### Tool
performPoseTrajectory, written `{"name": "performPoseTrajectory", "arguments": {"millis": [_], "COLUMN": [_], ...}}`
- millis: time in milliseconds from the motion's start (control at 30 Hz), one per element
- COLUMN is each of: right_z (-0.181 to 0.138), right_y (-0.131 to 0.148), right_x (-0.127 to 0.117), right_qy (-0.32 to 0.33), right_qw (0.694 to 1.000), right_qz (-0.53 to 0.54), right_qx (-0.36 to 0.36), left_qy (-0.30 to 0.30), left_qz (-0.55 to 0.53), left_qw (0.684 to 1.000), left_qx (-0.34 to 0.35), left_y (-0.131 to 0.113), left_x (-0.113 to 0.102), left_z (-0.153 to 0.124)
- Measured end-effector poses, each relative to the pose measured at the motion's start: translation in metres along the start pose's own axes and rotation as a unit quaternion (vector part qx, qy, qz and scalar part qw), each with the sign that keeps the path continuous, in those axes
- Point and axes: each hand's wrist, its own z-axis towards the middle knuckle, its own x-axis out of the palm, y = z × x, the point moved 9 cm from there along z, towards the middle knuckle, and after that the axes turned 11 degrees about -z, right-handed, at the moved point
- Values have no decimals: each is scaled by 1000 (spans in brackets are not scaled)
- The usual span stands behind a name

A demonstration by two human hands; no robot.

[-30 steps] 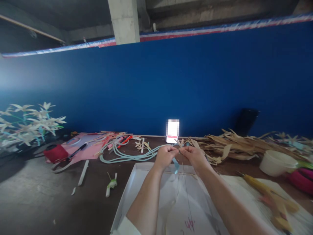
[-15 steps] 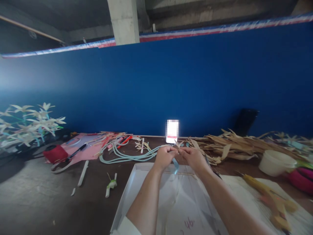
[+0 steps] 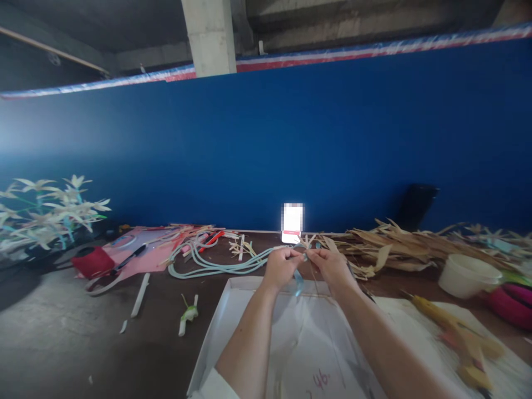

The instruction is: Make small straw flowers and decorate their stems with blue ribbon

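My left hand point(image 3: 282, 267) and my right hand point(image 3: 330, 269) meet above the far edge of a white shallow box lid point(image 3: 239, 284). Both are closed in a pinch, fingertips almost touching. Between them a small pale flower point(image 3: 307, 241), seemingly of dried husk, points up and away from me. My right fingers grip it at its base, and a thin stem point(image 3: 313, 277) runs down below. From my left fingers hangs a strip of light blue tape point(image 3: 298, 282), its upper part wrapped at the flower's base. The exact wrap is hidden by my fingertips.
Dried husks point(image 3: 386, 249) lie heaped at right, near a white tub point(image 3: 469, 276) and a yellow glue gun point(image 3: 453, 327). Pale blue cords point(image 3: 224, 270), pink paper point(image 3: 143, 255) and a red spool point(image 3: 92, 262) are at left. A lit phone point(image 3: 292, 224) stands against the blue wall.
The flower between my fingertips has turned, and its petals show more spread. The right fingers have shifted slightly; a bit of blue now shows at the flower's base.
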Motion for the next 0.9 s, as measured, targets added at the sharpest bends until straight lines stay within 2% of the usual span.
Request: {"name": "performPoseTrajectory", "arguments": {"millis": [367,500,767,900], "right_z": [-8,-7,-8,-8], "right_y": [2,3,16,13], "right_x": [4,3,2,1], "right_qy": [17,11,11,0], "right_qw": [997,999,999,1000], "right_qz": [70,47,-21,-3], "right_qx": [36,26,-36,-22], "left_qy": [10,8,2,0], "left_qz": [13,20,38,30], "left_qw": [1000,1000,999,999], "left_qx": [12,10,21,25], "left_y": [0,-1,-1,-3], "left_x": [3,2,2,2], "left_z": [1,0,0,0]}}
